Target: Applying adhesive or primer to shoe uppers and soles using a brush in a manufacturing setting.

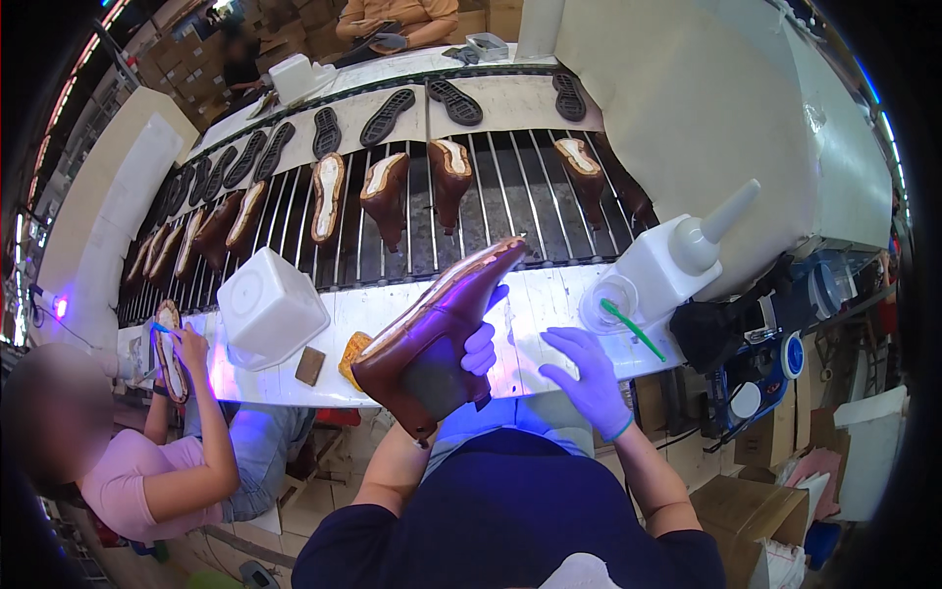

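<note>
A brown leather ankle boot [392, 371] with a dark elastic side panel is tilted over the near edge of the white bench. Its toe points up toward the rollers, and its pale underside faces up and left. My left hand [479, 351], in a light glove tinted violet by the light, is closed around the boot, partly hidden behind it. To the right, my gloved right hand [589, 383] is apart from the boot, fingers spread, holding nothing. Beyond it, a green-handled tool [633, 330] leans in a clear cup [597, 312].
A white bottle with a long nozzle [677, 250], a white square container [270, 309], a brown block [310, 365] and a yellow sponge-like piece [353, 355] stand on the bench. Beyond are boots [384, 191] on rollers and black soles [389, 117]. A co-worker [162, 471] works at left.
</note>
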The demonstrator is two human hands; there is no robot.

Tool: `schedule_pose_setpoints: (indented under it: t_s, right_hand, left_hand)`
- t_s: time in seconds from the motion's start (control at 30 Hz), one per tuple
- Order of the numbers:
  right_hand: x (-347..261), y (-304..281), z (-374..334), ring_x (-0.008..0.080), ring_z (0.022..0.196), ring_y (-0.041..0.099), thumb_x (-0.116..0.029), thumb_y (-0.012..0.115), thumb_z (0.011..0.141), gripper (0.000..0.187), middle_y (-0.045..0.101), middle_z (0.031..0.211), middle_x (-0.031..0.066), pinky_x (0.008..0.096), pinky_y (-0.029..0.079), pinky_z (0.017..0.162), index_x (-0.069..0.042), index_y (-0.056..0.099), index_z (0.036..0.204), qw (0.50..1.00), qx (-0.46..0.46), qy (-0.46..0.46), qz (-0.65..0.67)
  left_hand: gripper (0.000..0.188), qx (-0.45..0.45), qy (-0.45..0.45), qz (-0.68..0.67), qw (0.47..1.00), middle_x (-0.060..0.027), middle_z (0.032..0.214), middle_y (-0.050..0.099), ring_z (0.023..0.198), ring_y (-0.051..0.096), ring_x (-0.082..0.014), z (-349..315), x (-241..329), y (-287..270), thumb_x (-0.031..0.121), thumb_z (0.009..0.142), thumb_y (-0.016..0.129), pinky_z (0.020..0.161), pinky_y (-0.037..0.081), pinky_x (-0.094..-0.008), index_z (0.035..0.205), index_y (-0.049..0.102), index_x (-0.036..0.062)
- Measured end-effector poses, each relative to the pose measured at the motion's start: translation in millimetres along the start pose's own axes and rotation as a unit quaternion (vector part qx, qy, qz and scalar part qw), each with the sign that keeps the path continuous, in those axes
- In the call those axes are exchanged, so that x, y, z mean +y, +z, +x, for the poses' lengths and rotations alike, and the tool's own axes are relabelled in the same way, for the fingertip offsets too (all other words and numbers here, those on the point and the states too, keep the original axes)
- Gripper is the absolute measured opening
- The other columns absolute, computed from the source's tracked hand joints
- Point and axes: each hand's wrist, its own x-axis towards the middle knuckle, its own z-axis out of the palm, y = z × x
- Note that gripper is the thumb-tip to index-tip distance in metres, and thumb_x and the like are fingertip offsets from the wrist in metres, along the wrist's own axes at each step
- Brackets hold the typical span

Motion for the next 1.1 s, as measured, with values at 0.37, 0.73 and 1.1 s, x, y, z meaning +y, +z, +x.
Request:
schedule_pose_setpoints:
  t_s: [0.37,0.73,1.1]
  right_hand:
    - [-2.1,86.0,-33.2,0.0307,0.142,0.025,-0.035,0.085,0.07,0.114,0.027,0.151,0.0225,0.0415,0.021,0.116,0.003,0.013,0.15,0.947,-0.089,0.091,0.296]
    - [0.4,65.2,2.3,0.0172,0.09,0.066,-0.01,0.073,0.082,0.041,0.068,0.104,0.0103,0.0301,0.053,0.079,0.004,0.058,0.118,0.829,0.193,0.251,0.46]
    - [87.4,79.1,179.6,0.0273,0.093,0.065,-0.032,0.076,0.079,0.055,0.066,0.105,0.0163,0.0369,0.05,0.084,0.002,0.058,0.118,0.924,0.302,0.128,0.196]
  left_hand:
    - [0.069,0.256,0.091,0.385,0.882,-0.0104,0.132,0.054,0.117,0.054,-0.0221,13.1,-27.1,-84.0,0.059,0.096,0.042,0.104,0.042,-0.036,0.14,0.043,0.0049]
    - [0.069,0.216,0.09,0.577,0.782,-0.0134,0.123,0.059,0.11,0.057,-0.0198,33.6,-25.3,-89.5,0.055,0.099,0.038,0.096,0.044,-0.0343,0.144,0.036,0.0017]
    - [0.047,0.251,0.115,0.768,0.578,-0.0136,0.105,0.069,0.099,0.066,-0.0247,-37.6,8.6,-109.6,0.027,0.096,0.052,0.086,0.05,-0.0347,0.137,0.047,0.0048]
